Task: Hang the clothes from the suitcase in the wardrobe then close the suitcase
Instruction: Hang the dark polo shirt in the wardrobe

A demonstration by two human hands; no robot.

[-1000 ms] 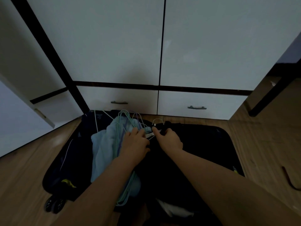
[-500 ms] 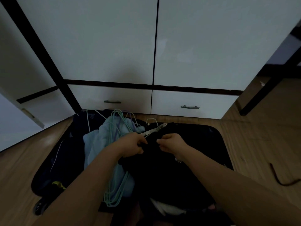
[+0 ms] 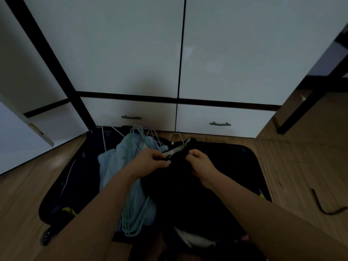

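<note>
Left hand (image 3: 150, 160), right hand (image 3: 200, 163) grip black garment (image 3: 188, 194) over open suitcase (image 3: 62, 185).

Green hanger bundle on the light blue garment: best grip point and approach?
Probably the hook ends of the green hangers, at the wardrobe side, coming from above. The hooks bunch together there and rise off the light blue garment; nearer the camera the loops splay apart.

Two hands (image 3: 150, 160) (image 3: 200, 162), one suitcase (image 3: 250, 166), two drawer handles (image 3: 131, 117) (image 3: 220, 124).
</note>
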